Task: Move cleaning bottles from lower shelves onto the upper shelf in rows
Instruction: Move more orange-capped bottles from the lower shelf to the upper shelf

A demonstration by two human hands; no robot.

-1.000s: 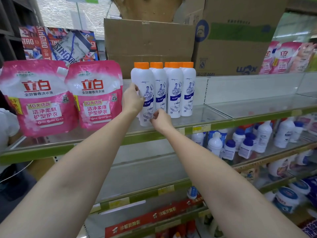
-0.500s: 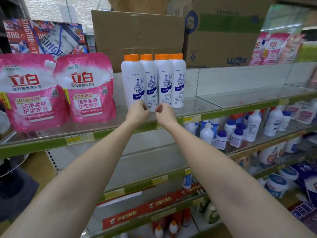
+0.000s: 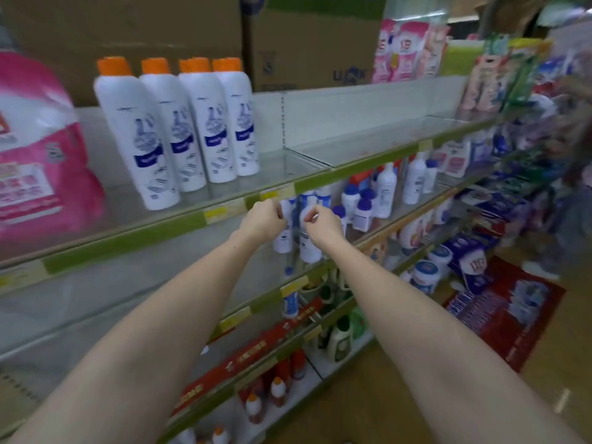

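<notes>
Hands, left (image 3: 263, 219) and right (image 3: 323, 223), fingers loosely curled and holding nothing, are reached toward blue-capped bottles (image 3: 309, 232) just below the upper shelf (image 3: 179, 224), where four orange-capped bottles (image 3: 179, 129) are already lined in a row.

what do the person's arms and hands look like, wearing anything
Both forearms are bare up to the frame edge: no sleeves, gloves, watch or bracelets show. The left hand and right hand show no rings, though the blurred frame hides fine detail.
</notes>
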